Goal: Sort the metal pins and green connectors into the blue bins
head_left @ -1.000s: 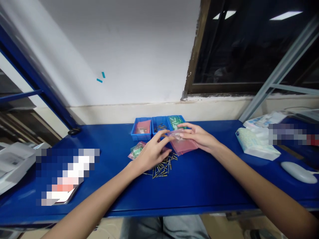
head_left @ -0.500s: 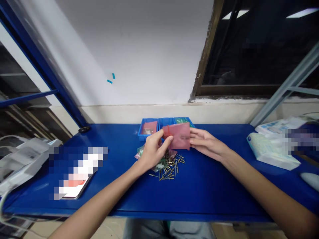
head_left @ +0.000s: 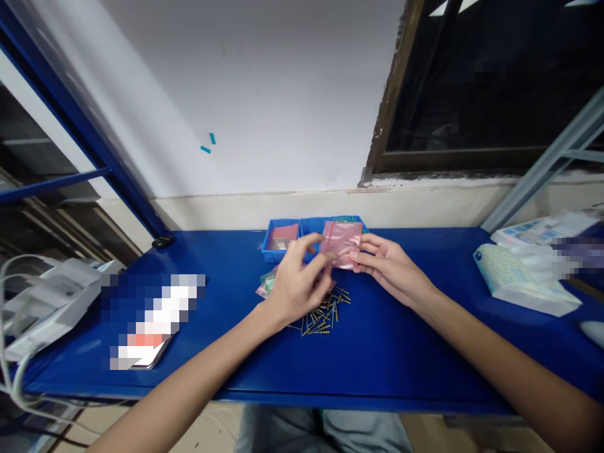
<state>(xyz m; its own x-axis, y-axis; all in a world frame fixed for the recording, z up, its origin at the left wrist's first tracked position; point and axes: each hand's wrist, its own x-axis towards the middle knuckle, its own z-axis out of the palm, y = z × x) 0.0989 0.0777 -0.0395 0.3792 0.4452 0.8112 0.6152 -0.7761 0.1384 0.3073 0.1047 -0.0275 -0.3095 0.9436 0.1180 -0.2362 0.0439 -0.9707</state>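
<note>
A pink zip bag [head_left: 343,242] with a red seal strip along its left side hangs above the table. My right hand [head_left: 391,267] pinches its lower right edge between thumb and fingers. By the bag's left edge is my left hand [head_left: 302,277], its fingers bent and apart, with nothing seen gripped. Below the hands lies a pile of blind rivets [head_left: 325,318], partly covered by my left hand. Another small bag with green and white contents [head_left: 267,282] sticks out from behind that hand.
Blue bins [head_left: 279,253] stand behind the hands; the left one holds a pink bag. A phone [head_left: 153,355] lies at left near a white power strip [head_left: 63,308]. At right is a soft tissue pack [head_left: 528,283]. The blue table's front edge [head_left: 302,402] is close to my legs.
My left hand has let go of the bag's left edge and its fingers have spread. The bag has tilted and now looks shinier, still held at the right.
</note>
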